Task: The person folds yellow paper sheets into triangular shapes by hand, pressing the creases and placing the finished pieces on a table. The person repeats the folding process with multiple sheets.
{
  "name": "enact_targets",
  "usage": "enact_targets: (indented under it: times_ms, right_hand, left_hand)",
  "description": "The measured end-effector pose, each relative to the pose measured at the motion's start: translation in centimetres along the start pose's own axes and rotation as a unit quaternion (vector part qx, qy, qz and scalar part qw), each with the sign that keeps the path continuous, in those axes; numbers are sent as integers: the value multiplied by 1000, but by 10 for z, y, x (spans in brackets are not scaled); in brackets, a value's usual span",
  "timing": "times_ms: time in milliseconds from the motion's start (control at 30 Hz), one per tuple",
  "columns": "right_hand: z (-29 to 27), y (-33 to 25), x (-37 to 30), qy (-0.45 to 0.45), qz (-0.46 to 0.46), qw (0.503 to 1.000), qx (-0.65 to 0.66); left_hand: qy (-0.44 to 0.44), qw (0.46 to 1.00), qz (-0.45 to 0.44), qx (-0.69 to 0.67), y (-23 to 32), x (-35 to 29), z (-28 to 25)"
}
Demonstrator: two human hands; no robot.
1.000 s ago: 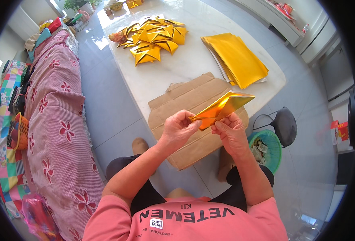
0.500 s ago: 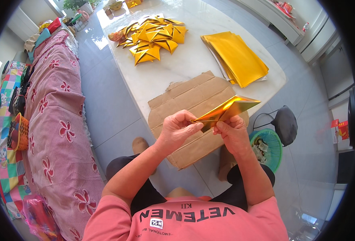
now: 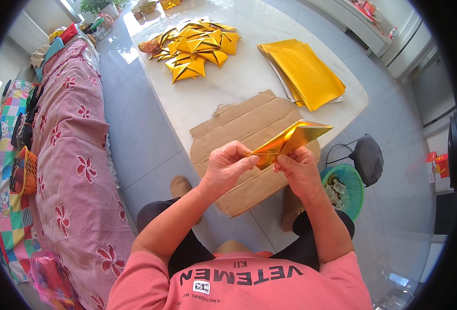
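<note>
Both my hands hold one sheet of shiny gold foil paper (image 3: 289,140), partly folded, above a piece of brown cardboard (image 3: 239,120). My left hand (image 3: 229,164) pinches the paper's left corner between thumb and forefinger. My right hand (image 3: 296,168) grips its lower edge, the thumb pressed near the fold. Beyond the cardboard on the right lies a stack of flat gold sheets (image 3: 305,72). A heap of folded gold paper pieces (image 3: 189,47) sits on the far left of the table.
The cardboard overhangs the near end of the pale marble table (image 3: 228,85). On the floor at my right stand a green waste bin (image 3: 353,194) and a dark rounded object with a loop (image 3: 367,160). A sofa with a pink floral cover (image 3: 78,150) runs along the left.
The gold sheet has tilted slightly between my fingers, and its upper right end sits a little further left. Both hands keep their hold in nearly the same place.
</note>
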State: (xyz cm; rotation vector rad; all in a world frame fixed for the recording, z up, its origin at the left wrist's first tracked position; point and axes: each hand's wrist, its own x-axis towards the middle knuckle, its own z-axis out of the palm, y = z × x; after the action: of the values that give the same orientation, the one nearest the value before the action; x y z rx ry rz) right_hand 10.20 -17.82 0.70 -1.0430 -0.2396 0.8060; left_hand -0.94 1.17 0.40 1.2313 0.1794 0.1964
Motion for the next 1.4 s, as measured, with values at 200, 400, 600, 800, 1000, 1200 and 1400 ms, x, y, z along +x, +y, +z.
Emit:
enact_targets:
  times_ms: [200, 400, 600, 800, 1000, 1200, 1400]
  right_hand:
    - [1, 0, 1, 7, 2, 1000, -19]
    - [1, 0, 2, 9, 1, 1000, -21]
    - [0, 1, 2, 5, -2, 1000, -17]
    - [2, -1, 1, 16, 2, 1000, -21]
    - [0, -1, 2, 20, 23, 999, -13]
    - [1, 5, 2, 63, 86, 990, 96]
    - [2, 9, 2, 50, 129, 986, 95]
  left_hand:
    - [1, 1000, -2, -12, 0, 0, 1]
    - [12, 1000, 9, 18, -1, 0, 1]
    - [19, 999, 0, 28, 3, -2, 3]
    - [23, 999, 15, 39, 2, -2, 3]
    - [22, 998, 20, 55, 6, -1, 3]
    - [8, 997, -62, 51, -9, 3, 13]
    - [6, 991, -136, -6, -12, 5, 13]
